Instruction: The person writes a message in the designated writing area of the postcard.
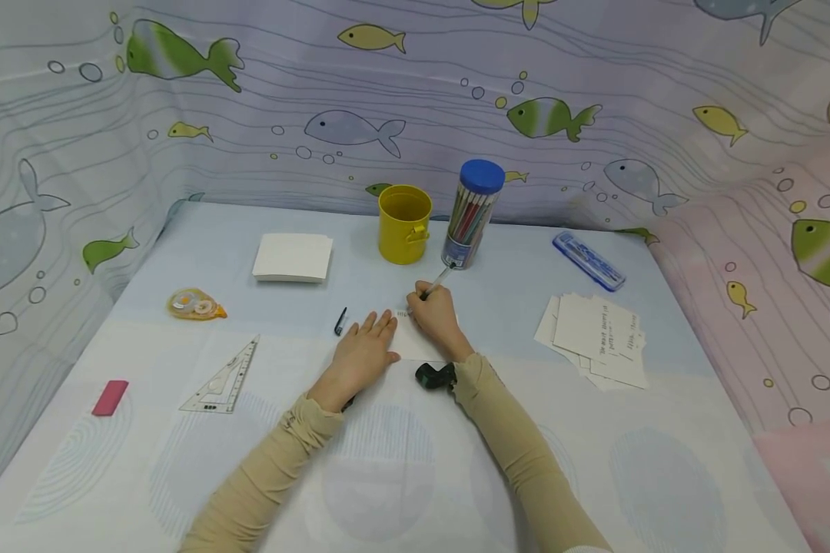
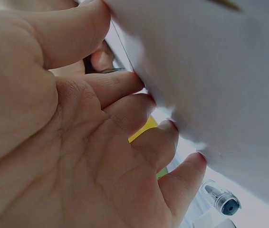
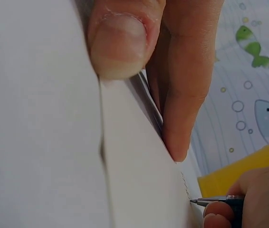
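My right hand (image 1: 437,316) grips a gel pen (image 1: 439,279), its tip on a white card (image 1: 415,344). A short row of small marks runs along the card's far edge. In the right wrist view the pen tip (image 3: 194,201) meets that row. My left hand (image 1: 363,355) lies with fingers spread, its fingertips and thumb touching the card's left side. The left wrist view shows its palm (image 2: 91,137), the fingers bent a little and nothing held. Left of this hand lies the black-clipped pen cap (image 1: 341,321).
A white card stack (image 1: 293,257), yellow bucket (image 1: 396,238) and blue-lidded pencil tub (image 1: 467,219) stand behind. To the right are a blue case (image 1: 588,261) and written cards (image 1: 581,330). Leftward lie correction tape (image 1: 195,305), set square (image 1: 224,380) and pink eraser (image 1: 110,398).
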Available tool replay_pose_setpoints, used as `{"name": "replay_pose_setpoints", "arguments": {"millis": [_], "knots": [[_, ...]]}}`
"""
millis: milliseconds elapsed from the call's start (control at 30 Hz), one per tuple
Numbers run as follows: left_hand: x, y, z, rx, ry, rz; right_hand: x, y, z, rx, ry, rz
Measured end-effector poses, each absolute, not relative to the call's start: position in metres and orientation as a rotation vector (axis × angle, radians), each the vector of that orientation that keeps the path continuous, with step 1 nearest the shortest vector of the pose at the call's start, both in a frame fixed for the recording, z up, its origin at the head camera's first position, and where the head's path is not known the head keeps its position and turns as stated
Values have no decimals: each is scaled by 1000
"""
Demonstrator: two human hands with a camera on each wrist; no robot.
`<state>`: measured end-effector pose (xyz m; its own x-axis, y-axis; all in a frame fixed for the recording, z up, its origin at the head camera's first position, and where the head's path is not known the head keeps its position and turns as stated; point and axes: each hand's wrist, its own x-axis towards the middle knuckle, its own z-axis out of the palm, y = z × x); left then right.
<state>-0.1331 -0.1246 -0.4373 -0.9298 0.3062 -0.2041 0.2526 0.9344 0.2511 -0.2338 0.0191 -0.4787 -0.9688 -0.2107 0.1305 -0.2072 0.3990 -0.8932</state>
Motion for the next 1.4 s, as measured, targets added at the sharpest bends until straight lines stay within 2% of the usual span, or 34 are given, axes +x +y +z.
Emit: {"name": "replay_pose_setpoints", "arguments": {"millis": [567, 867, 1400], "knots": [[-134, -124, -437, 434, 2850, 318, -233, 20, -480, -361, 2636, -1667], [-133, -125, -437, 427, 2864, 321, -232, 21, -480, -319, 2625, -1822], [-132, -125, -436, 433, 2873, 323, -233, 22, -479, -345, 2645, -1687]]}}
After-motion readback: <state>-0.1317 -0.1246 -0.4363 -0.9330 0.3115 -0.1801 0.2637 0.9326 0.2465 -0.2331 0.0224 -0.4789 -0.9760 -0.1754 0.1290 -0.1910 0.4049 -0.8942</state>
